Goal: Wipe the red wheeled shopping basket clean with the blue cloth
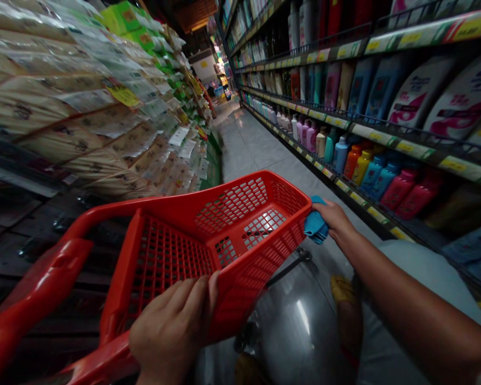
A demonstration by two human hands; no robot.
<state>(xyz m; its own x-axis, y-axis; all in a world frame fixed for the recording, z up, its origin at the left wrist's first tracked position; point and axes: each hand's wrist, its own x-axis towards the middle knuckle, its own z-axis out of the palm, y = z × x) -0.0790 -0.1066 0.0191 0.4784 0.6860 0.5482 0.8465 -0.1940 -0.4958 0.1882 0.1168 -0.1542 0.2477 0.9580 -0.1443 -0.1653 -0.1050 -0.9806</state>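
A red plastic shopping cart (232, 262) stands slantwise before me, its basket holding nothing that I can see. Near the handle end, my left hand (174, 321) is wrapped over the near rim, fingers curled inward. At the far corner of the basket, my right hand (332, 216) grips a folded blue cloth (316, 227) against the outside of the rim. The fingertips of that hand are partly hidden by the cloth. The cart's handle (44, 289) reaches toward the lower left, with neither hand on it.
Shelves of colourful bottles (363, 166) run along the right side, low ones close to my arm. Stacked wrapped packages (104, 117) rise on the left. A tiled aisle floor (248, 139) stretches ahead. My feet and a caster wheel (303, 254) show below the cart.
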